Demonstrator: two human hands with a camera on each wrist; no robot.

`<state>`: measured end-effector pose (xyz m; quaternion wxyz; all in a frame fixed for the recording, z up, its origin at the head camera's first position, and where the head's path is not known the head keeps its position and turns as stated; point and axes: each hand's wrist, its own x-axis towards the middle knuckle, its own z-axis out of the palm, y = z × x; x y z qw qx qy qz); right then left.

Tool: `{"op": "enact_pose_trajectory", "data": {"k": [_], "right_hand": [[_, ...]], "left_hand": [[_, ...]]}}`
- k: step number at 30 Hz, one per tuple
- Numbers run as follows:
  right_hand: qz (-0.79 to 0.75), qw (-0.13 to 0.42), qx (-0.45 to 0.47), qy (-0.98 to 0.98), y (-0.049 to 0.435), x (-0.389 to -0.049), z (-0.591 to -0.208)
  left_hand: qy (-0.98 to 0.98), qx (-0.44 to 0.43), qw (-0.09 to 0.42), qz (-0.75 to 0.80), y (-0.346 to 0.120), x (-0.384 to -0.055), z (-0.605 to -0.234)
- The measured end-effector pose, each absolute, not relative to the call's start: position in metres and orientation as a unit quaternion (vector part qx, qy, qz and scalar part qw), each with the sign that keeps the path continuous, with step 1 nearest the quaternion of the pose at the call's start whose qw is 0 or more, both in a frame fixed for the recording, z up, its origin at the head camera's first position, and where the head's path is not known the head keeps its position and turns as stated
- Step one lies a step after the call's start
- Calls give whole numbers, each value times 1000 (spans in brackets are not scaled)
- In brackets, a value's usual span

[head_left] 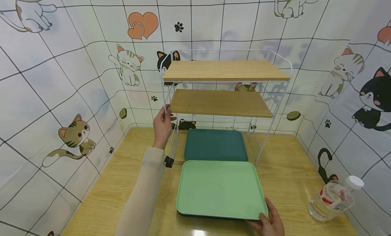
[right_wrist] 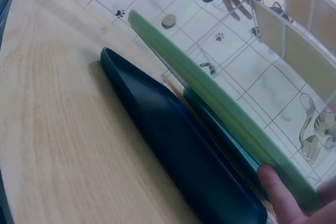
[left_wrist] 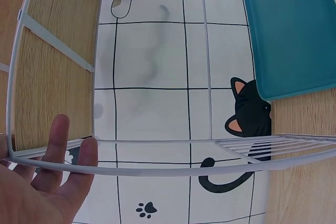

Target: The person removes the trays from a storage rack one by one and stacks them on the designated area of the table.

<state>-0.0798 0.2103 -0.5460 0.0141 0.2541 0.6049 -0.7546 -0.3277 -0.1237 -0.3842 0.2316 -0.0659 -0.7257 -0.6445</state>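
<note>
My left hand (head_left: pixel 162 127) holds the white wire frame of a three-tier rack (head_left: pixel 265 141) at its front left, level with the middle shelf (head_left: pixel 221 103). In the left wrist view, its fingers (left_wrist: pixel 56 142) reach past the wire under the wooden board. My right hand (head_left: pixel 272 220) grips a light green tray (head_left: pixel 221 190) by its near right corner. The right wrist view shows this tray raised over a dark tray (right_wrist: pixel 163 124), which lies on the table. Inside the rack, a teal tray (head_left: pixel 215 144) lies on the bottom tier.
A clear water bottle (head_left: pixel 331 198) with a white cap stands on the wooden table (head_left: pixel 104 202) at the right. The rack's top shelf (head_left: pixel 226 70) is a light wooden board. Behind and at both sides rise walls covered in a cat-print sheet (head_left: pixel 207 22).
</note>
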Motion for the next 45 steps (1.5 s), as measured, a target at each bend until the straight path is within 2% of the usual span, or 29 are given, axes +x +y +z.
{"op": "enact_pose_trajectory", "data": {"k": [9, 30, 38, 45], "right_hand": [[-752, 31, 256, 607, 211, -77, -556], [-742, 21, 258, 619, 206, -82, -566], [-697, 34, 274, 661, 202, -85, -559], [-590, 74, 271, 757, 205, -87, -547]], "left_hand": [[-730, -64, 239, -637, -122, -326, -384], [-738, -63, 235, -630, -123, -326, -384], [-740, -59, 231, -629, -123, -325, -383], [-740, -59, 237, -627, -123, -326, -384]]}}
